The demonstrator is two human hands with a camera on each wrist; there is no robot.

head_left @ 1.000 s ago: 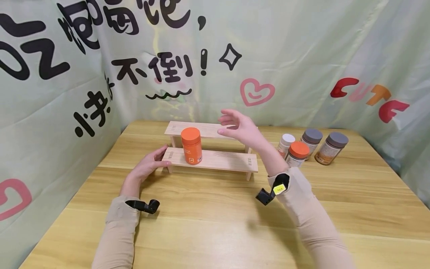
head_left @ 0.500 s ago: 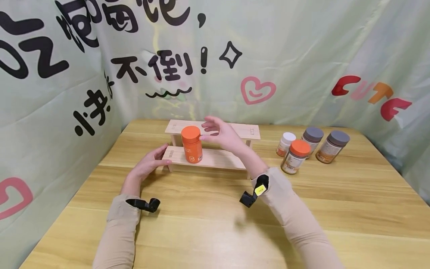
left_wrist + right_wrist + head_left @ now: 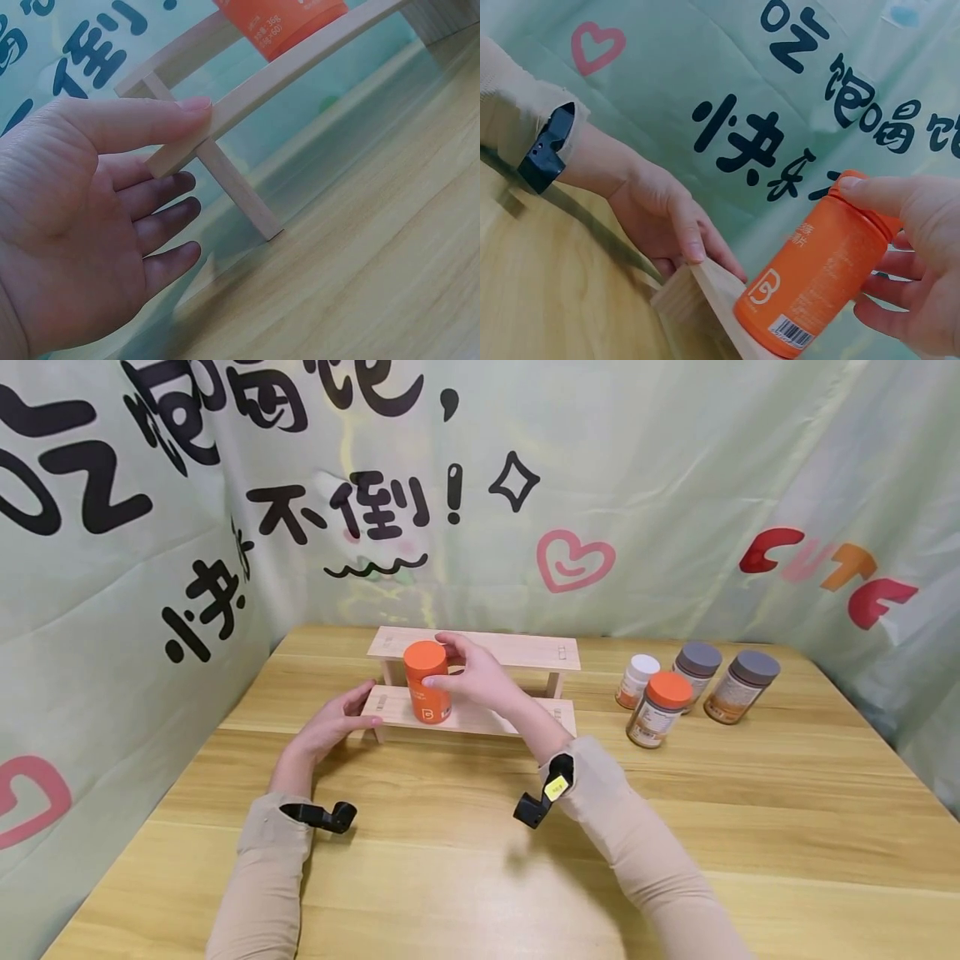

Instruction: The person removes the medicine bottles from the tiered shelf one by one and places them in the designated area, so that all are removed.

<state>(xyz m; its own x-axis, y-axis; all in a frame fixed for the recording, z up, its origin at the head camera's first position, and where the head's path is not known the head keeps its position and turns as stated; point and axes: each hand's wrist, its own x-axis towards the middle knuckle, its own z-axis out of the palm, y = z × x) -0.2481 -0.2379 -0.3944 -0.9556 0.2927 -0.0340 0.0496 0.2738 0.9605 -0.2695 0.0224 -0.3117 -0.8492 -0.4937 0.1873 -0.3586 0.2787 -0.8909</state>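
Note:
An orange bottle with an orange lid stands upright on the lower board of a two-tier wooden shelf. My right hand holds it by the upper part, the thumb across the front and the fingers round the back. In the right wrist view the bottle's barcode faces the camera. At the left end of the lower board, my left hand pinches the wood. The left wrist view has its thumb on the board's end, with the other fingers below.
Right of the shelf, a white-capped bottle, an orange-capped jar and two grey-capped jars, one nearer and one behind, stand on the wooden table. A printed cloth hangs behind.
My right hand has come leftward and down from above the shelf's right part to take hold of the orange bottle. My left hand stays at the shelf's end.

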